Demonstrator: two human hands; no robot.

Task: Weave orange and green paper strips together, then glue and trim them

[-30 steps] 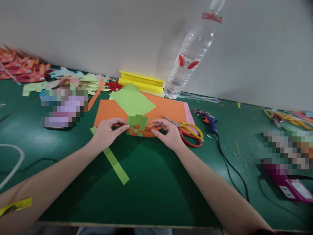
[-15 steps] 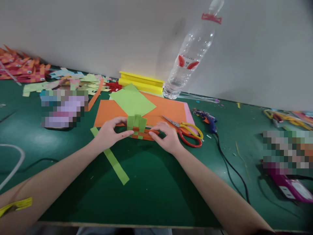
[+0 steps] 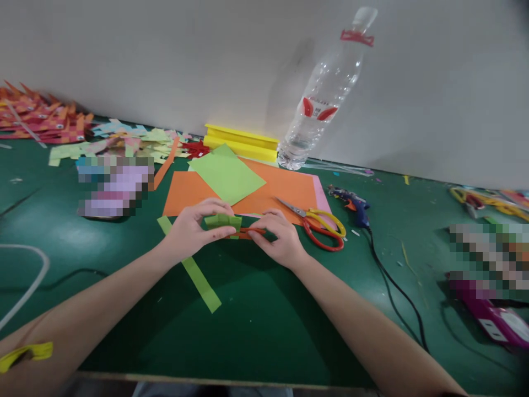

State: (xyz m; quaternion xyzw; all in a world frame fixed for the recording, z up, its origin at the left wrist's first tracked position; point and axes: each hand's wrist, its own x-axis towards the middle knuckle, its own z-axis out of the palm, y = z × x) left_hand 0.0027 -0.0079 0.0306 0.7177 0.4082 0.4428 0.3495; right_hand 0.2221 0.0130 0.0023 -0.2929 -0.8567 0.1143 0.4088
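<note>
Between my hands is a small weave of green and orange paper strips (image 3: 223, 222), raised a little over the green table. My left hand (image 3: 193, 229) grips its left side, with the thumb in front and the fingers behind the green strips. My right hand (image 3: 278, 236) pinches the orange strip ends at the right side. Under my left wrist a loose green paper strip (image 3: 201, 284) lies slantwise. Scissors (image 3: 320, 220) with red and yellow handles rest just beyond my right hand, their blades on the orange paper (image 3: 285, 187).
A green square sheet (image 3: 227, 173) tops the orange paper. Behind stand a folded yellow piece (image 3: 242, 143) and a clear bottle (image 3: 316, 105) tilted against the wall. A blue glue gun (image 3: 351, 205) with a black cord lies right. Paper scraps (image 3: 124, 140) and a phone (image 3: 118, 190) are left.
The green strips stood upright before; now they are folded down toward me under my left thumb. My right hand stays pinched on the orange ends. The view has shifted slightly.
</note>
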